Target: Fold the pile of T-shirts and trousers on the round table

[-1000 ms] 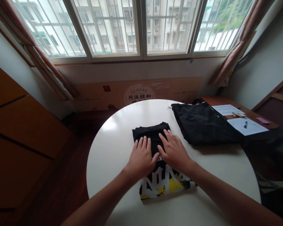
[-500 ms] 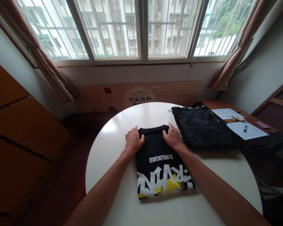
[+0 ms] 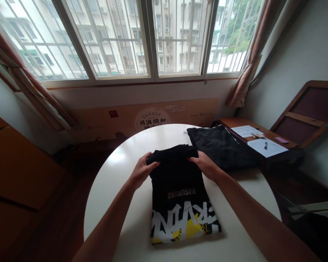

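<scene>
A folded black T-shirt [image 3: 177, 178] with white lettering and a yellow print lies in front of me, its collar end away from me. My left hand [image 3: 143, 167] grips the far left corner, thumb on top and fingers under the cloth. At the far right corner my right hand [image 3: 206, 164] pinches the fabric the same way. Between the hands the collar end is raised off the table and bends toward me, while the printed near end rests flat. Some fingertips are hidden beneath the cloth.
The shirt lies on a round white table [image 3: 106, 203]. Another folded black garment [image 3: 224, 149] lies at the table's right rear. Beyond it, a brown wooden desk [image 3: 226, 123] holds papers [image 3: 266, 147] and a pen [image 3: 266, 145]. A barred window [image 3: 150, 43] is ahead.
Both hands have closed on the T-shirt's far corners and lifted its collar end, which lay flat before. The view has turned slightly to the right.
</scene>
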Tool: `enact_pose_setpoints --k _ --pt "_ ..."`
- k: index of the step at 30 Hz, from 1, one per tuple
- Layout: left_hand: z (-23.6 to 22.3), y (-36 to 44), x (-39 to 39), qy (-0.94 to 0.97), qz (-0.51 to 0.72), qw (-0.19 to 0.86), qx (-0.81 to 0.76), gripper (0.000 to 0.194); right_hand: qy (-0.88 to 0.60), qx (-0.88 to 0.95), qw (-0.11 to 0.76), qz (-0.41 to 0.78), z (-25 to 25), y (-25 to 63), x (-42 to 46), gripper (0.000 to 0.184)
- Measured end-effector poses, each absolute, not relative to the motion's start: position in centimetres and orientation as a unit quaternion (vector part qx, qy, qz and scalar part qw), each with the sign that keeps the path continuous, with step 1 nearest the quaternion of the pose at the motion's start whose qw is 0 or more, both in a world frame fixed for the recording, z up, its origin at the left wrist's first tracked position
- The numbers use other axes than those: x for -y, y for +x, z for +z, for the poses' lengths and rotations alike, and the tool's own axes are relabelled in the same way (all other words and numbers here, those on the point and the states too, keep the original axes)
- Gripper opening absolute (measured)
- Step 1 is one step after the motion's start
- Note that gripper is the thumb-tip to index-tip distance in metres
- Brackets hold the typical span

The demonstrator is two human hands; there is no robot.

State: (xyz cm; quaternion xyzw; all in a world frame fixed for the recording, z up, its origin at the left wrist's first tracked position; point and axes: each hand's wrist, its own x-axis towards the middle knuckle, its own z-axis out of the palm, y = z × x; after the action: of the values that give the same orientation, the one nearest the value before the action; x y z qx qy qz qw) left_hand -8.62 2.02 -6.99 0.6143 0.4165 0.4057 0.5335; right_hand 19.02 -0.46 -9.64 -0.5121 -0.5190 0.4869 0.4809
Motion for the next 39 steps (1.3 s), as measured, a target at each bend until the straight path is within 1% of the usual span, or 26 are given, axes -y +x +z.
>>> enact_pose_setpoints --k 2,4,7,10,12,13,14,16,17,18,19,20,21,22,24,25,28,31,33,35,39 --pt "-5.6 -6.9 -1.5 0.624 0.404 0.544 -0.389 0.036 -0.489 0.498 0.516 0.497 -8.0 21.2 2.2 0.042" --pt "-4.2 -4.6 -1.6 0.635 0.403 0.556 -0.353 0.034 -0.49 0.498 0.534 0.477 -5.8 23.7 3.4 0.046" --pt "-2.1 0.2 -3.5 0.635 0.412 0.584 -0.293 0.031 -0.527 0.494 0.536 0.437 -2.0 28.3 3.6 0.043" --pt "-0.1 6.4 -7.2 0.639 0.426 0.583 -0.265 0.026 -0.577 0.491 0.523 0.39 1.4 33.5 0.8 0.039" --pt "0.9 10.7 -9.8 0.644 0.434 0.538 -0.328 0.022 -0.629 0.489 0.518 0.311 2.6 36.6 -2.2 0.038" --pt "1.2 12.4 -10.9 0.648 0.43 0.498 -0.384 0.023 -0.672 0.485 0.501 0.248 2.9 37.8 -3.6 0.044" --pt "1.3 13.8 -11.7 0.651 0.422 0.456 -0.436 0.026 -0.717 0.478 0.476 0.18 2.9 38.7 -4.9 0.054" --pt "0.8 15.1 -12.3 0.657 0.405 0.394 -0.5 0.03 -0.778 0.468 0.415 0.06 2.2 39.1 -6.4 0.074" --pt "0.1 14.9 -12.0 0.675 0.387 0.377 -0.502 0.028 -0.788 0.473 0.393 0.023 1.5 38.6 -6.6 0.077" --pt "-0.8 14.1 -11.3 0.704 0.362 0.362 -0.491 0.022 -0.785 0.491 0.378 0.003 0.6 37.7 -6.3 0.072" --pt "-1.9 12.9 -10.4 0.74 0.331 0.345 -0.473 0.015 -0.771 0.519 0.369 -0.001 -0.3 36.5 -5.7 0.059" --pt "-3.1 11.4 -9.2 0.782 0.288 0.317 -0.452 0.01 -0.751 0.552 0.361 0.002 -1.3 34.9 -4.8 0.042" --pt "-4.3 9.6 -7.9 0.812 0.256 0.284 -0.441 0.01 -0.726 0.591 0.351 0.01 -2.3 33.1 -3.7 0.025" --pt "-5.4 7.6 -6.5 0.833 0.232 0.26 -0.431 0.014 -0.702 0.626 0.34 0.018 -3.2 31.2 -2.4 0.018" --pt "-6.8 3.9 -3.7 0.861 0.192 0.244 -0.402 0.022 -0.656 0.68 0.326 0.032 -4.7 27.1 0.0 0.033" --pt "-7.3 2.2 -2.4 0.87 0.174 0.244 -0.39 0.027 -0.631 0.703 0.323 0.049 -5.4 25.1 1.1 0.035" --pt "-7.7 -1.4 0.8 0.876 0.163 0.258 -0.372 0.035 -0.583 0.757 0.282 0.086 -7.8 19.6 3.6 0.036" --pt "-8.5 -3.6 2.8 0.863 0.212 0.263 -0.375 0.032 -0.559 0.803 0.192 0.075 -11.0 15.7 5.2 0.035" --pt "-9.8 -4.8 3.5 0.853 0.226 0.247 -0.4 0.029 -0.542 0.825 0.146 0.062 -13.1 14.2 6.0 0.033" --pt "-11.1 -5.8 3.9 0.848 0.21 0.218 -0.435 0.027 -0.524 0.839 0.14 0.054 -14.5 13.5 6.5 0.031" --pt "-12.2 -6.5 4.2 0.839 0.155 0.181 -0.489 0.022 -0.5 0.846 0.175 0.06 -15.5 13.6 6.9 0.033"
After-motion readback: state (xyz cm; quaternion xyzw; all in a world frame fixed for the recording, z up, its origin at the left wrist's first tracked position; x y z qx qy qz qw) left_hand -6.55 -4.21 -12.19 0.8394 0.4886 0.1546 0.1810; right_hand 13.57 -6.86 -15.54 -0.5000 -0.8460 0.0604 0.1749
